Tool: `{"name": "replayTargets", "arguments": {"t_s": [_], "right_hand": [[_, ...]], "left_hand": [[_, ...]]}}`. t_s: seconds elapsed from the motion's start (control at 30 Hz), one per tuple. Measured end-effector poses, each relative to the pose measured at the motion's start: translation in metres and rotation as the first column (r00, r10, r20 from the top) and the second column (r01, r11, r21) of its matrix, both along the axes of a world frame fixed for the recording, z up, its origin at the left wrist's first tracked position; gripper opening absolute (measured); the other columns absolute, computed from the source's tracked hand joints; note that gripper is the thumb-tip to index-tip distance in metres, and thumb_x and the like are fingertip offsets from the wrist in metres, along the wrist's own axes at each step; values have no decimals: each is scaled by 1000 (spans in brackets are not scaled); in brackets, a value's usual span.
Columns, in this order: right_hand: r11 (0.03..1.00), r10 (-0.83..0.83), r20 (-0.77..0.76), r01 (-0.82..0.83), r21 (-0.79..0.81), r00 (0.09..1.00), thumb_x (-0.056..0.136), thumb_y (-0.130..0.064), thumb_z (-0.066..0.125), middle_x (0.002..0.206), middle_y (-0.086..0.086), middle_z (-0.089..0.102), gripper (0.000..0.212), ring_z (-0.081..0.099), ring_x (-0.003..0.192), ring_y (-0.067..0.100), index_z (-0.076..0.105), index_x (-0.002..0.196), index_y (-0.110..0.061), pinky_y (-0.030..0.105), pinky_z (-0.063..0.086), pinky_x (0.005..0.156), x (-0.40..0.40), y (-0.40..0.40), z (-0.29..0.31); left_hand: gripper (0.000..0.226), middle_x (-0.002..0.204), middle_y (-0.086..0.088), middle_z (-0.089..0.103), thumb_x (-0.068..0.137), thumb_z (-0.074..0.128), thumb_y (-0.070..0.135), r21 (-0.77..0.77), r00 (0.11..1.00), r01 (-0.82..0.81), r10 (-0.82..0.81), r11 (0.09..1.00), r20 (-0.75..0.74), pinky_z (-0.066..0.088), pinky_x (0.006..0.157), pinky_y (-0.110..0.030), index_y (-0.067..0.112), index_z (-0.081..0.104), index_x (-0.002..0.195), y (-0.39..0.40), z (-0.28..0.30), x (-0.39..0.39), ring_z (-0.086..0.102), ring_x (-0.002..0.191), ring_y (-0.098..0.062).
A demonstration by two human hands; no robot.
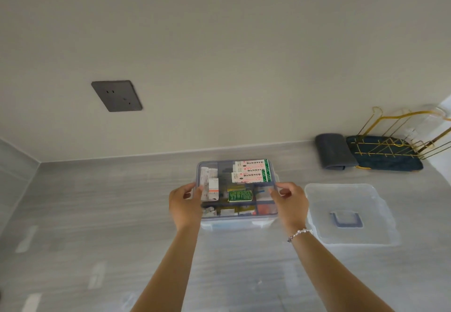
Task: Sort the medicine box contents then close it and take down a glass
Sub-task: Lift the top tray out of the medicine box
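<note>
A clear plastic medicine box stands on the grey counter, near the middle. Its divided inner tray holds white and green cartons, a green packet and several small packs. My left hand grips the tray's left edge and my right hand grips its right edge. The box's clear lid with a blue handle lies flat on the counter to the right. No glass shows clearly; something clear near the gold rack's top is too faint to tell.
A gold wire rack stands on a dark blue mat at the back right, beside a folded grey cloth. A dark wall socket sits on the wall at upper left. The counter meets walls at left and back.
</note>
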State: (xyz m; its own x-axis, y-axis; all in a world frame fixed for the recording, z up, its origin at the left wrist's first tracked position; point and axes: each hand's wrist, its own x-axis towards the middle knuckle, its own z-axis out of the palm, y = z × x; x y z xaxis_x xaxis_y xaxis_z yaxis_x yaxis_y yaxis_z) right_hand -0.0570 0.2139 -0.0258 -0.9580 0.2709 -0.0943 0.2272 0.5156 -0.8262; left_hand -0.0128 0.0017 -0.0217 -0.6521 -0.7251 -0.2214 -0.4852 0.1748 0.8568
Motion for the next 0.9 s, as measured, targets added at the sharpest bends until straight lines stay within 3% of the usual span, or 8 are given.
{"name": "replayTargets", "arguments": {"t_s": [0.23, 0.5, 0.9], "right_hand": [[996, 15, -41, -11, 89, 999, 77, -19, 70, 65, 1, 65, 10, 59, 62, 18, 68, 71, -12, 14, 37, 49, -5, 0, -1], [995, -48, -57, 53, 88, 997, 79, -19, 66, 88, 7, 70, 11, 58, 72, 13, 71, 83, -10, 13, 37, 52, -3, -5, -6], [991, -105, -77, 98, -95, 991, 79, -13, 66, 90, 3, 74, 19, 63, 72, 8, 72, 97, -13, 6, 41, 58, 2, -9, 7]], "left_hand": [[42, 107, 2, 64, 77, 73, 32, 46, 1000, -22, 22, 999, 20, 44, 79, -24, 19, 63, 116, -5, -4, -7, 55, 91, -11], [44, 120, 0, 64, 79, 71, 27, 98, 997, -77, 78, 992, -5, 45, 84, -23, 17, 62, 121, -2, -6, -8, 55, 97, -9], [29, 110, -2, 70, 85, 65, 21, 82, 998, -44, 49, 996, -51, 55, 86, -42, 20, 67, 113, 1, -1, -7, 61, 96, -18]]}}
